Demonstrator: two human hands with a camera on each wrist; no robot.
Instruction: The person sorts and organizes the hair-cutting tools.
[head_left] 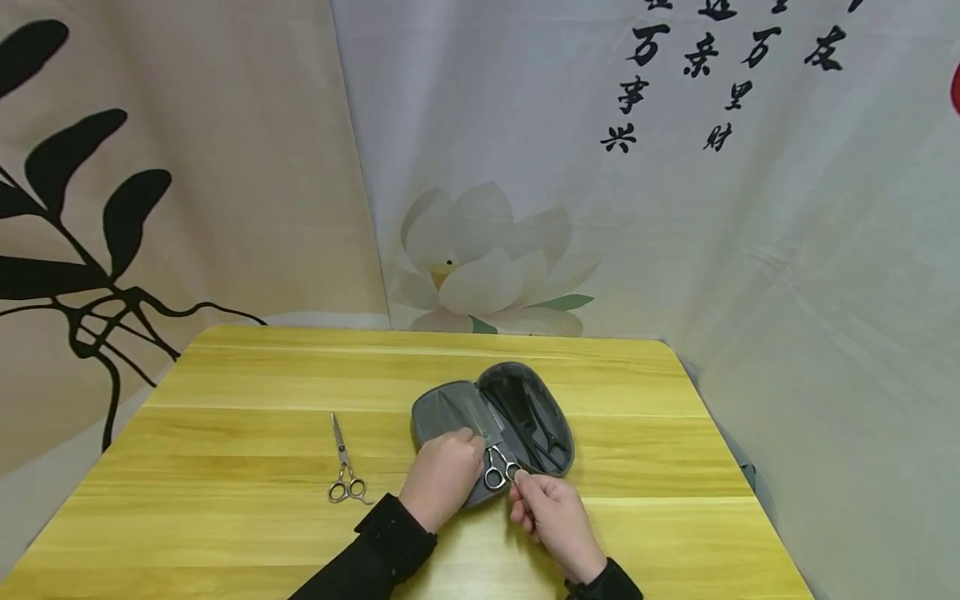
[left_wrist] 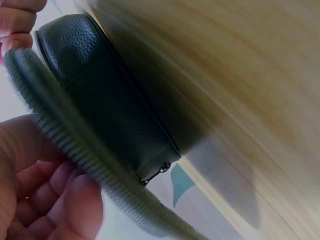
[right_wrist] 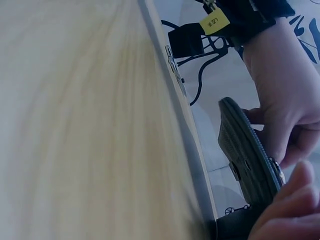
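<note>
A grey zip case (head_left: 442, 404) lies unfolded on the table. My left hand (head_left: 444, 473) is at the case's left half, fingers curled at the inner pocket near its edge; the left wrist view shows the hand against the ribbed zip rim (left_wrist: 75, 142). Silver scissors (head_left: 494, 478) lie over this half, finger rings toward me and blades covered by the pocket. My right hand (head_left: 551, 508) pinches one of their rings between thumb and forefinger. Black tools (head_left: 525, 417), one with finger loops, fill the case's right half.
A second pair of silver scissors (head_left: 342, 467) lies on the wooden table (head_left: 255, 533) left of the case, tips pointing away. Behind the table hang printed cloths (head_left: 480, 125) with a lotus and dark writing.
</note>
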